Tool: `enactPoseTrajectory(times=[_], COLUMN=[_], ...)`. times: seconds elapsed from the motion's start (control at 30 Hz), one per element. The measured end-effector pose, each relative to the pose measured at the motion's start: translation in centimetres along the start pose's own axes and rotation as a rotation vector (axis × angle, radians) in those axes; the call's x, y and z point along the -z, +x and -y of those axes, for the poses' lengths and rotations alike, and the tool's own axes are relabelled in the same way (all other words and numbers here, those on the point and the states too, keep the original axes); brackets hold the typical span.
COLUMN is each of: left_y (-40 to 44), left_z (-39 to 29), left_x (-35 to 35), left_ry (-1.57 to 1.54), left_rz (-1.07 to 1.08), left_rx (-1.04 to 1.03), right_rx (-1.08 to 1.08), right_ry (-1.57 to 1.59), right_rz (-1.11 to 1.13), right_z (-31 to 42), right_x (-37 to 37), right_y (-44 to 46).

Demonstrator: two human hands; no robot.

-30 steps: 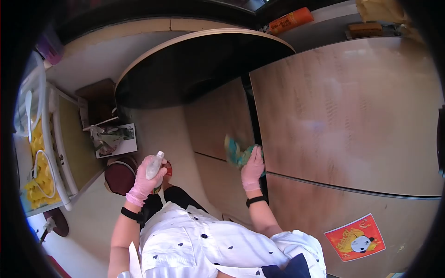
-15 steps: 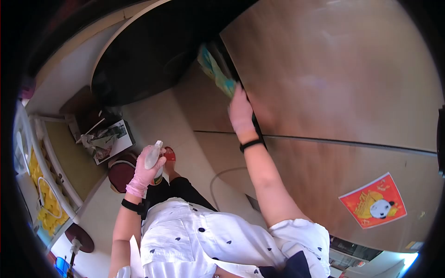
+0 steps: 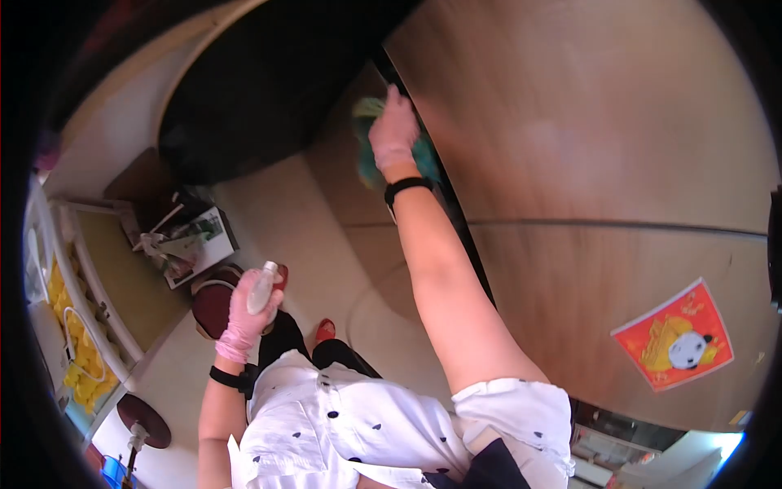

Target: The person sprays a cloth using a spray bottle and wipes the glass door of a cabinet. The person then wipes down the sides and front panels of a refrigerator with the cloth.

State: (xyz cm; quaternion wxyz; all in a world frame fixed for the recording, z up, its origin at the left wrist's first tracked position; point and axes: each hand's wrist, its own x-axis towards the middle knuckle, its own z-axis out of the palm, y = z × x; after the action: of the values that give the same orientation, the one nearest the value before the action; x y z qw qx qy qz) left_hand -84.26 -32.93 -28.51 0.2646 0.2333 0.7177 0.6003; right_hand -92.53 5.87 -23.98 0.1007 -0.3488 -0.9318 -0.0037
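Observation:
My left hand [image 3: 247,314], in a pink glove, is closed around a spray bottle [image 3: 261,289] with a whitish top, held low in front of my body. Stretched far forward, my right hand [image 3: 395,130], also gloved in pink, grips a green and teal cloth [image 3: 371,110]. Part of the cloth hangs below the hand, blurred. That hand is at the dark gap [image 3: 460,216] along the edge of a large wood-toned cabinet or fridge front [image 3: 586,122]. Its fingertips are partly hidden against the dark edge.
A black round tabletop [image 3: 252,90] stands at the upper left. A red panda picture [image 3: 680,338] is on the lower front panel. On the left are a white-framed shelf with yellow items [image 3: 81,350], a box [image 3: 199,248] and a maroon stool [image 3: 213,310].
My right hand has reached farther forward along the gap with the cloth, which has changed shape. The view has turned and shifted. My left hand keeps the bottle.

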Motion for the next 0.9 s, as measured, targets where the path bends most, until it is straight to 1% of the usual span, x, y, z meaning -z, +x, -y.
enactPoseTrajectory(times=[0.07, 0.1, 0.13, 0.17, 0.2, 0.27, 0.33, 0.4, 0.47, 0.5, 0.53, 0.57, 0.6, 0.67, 0.7, 0.73, 0.77, 0.8, 0.87, 0.9], left_y=[-1.2, -1.7, -2.3, -2.8, -3.2, -4.4, -6.0, -8.2, -10.3, -11.4, -12.5, -13.4, -14.2, -15.4, -15.9, -15.9, -15.7, -15.6, -15.0, -14.6], left_z=[0.5, 0.8, 1.0, 0.8, 0.7, 0.3, -0.3, -0.3, 1.0, 0.7, 0.3, 0.4, 0.4, -0.2, -0.1, -0.4, -1.0, -1.5, -2.1, -2.1], left_x=[-1.0, -1.6, -2.3, -3.2, -3.9, -5.5, -7.3, -9.2, -10.5, -11.1, -11.8, -12.5, -13.1, -14.1, -14.7, -14.9, -15.1, -15.2, -15.6, -15.8], left_ry=[-0.063, -0.095, -0.125, -0.124, -0.076, -0.02, -0.137, -0.188, -0.162, -0.108, -0.162, -0.147, -0.131, -0.143, -0.251, -0.247, -0.239, -0.233, -0.232, -0.221], left_rz=[0.009, 0.013, 0.018, 0.029, 0.034, 0.037, 0.048, -0.011, -0.064, -0.053, -0.029, -0.023, -0.012, 0.015, 0.024, 0.032, 0.05, 0.078, 0.112, 0.11], left_rx=[0.012, 0.02, 0.029, 0.019, -0.023, -0.066, -0.016, -0.038, -0.134, -0.099, -0.018, -0.042, -0.067, -0.095, -0.024, -0.025, 0.0, 0.027, 0.023, -0.022], right_rx=[0.224, 0.217, 0.145, 0.071, 0.064, 0.381, 0.272, 0.209, 0.241, 0.205, 0.173, 0.132, 0.147, 0.038, 0.055, 0.067, 0.124, 0.1, 0.23, 0.198], right_ry=[-0.098, -0.107, -0.104, -0.097, -0.098, -0.229, -0.287, -0.331, -0.433, -0.356, -0.28, -0.269, -0.25, -0.177, -0.268, -0.365, -0.894, -0.9, 0.096, 0.331], right_rz=[-0.208, -0.217, -0.166, -0.118, -0.127, -0.152, -0.009, -0.086, -0.152, -0.096, -0.04, -0.04, -0.046, -0.016, -0.109, -0.198, 0.029, 0.046, -0.196, -0.229], right_z=[-3.6, -5.2, -6.8, -8.4, -10.0, -13.0, -16.0, -21.2, -24.0, -24.4, -23.7, -22.4, -21.2, -18.8, -17.9, -17.5, -17.6, -18.4, -20.3, -21.3], right_x=[-0.6, -0.2, 0.6, 1.3, 2.0, 3.6, 6.6, 7.6, 9.3, 10.1, 11.0, 11.3, 10.8, 9.1, 7.9, 6.9, 7.3, 8.8, 12.6, 13.2], right_y=[-1.9, -3.6, -6.7, -9.9, -12.5, -17.9, -24.2, -30.4, -34.8, -35.5, -35.5, -34.6, -33.0, -29.0, -27.6, -26.7, -26.5, -27.7, -30.9, -33.2])
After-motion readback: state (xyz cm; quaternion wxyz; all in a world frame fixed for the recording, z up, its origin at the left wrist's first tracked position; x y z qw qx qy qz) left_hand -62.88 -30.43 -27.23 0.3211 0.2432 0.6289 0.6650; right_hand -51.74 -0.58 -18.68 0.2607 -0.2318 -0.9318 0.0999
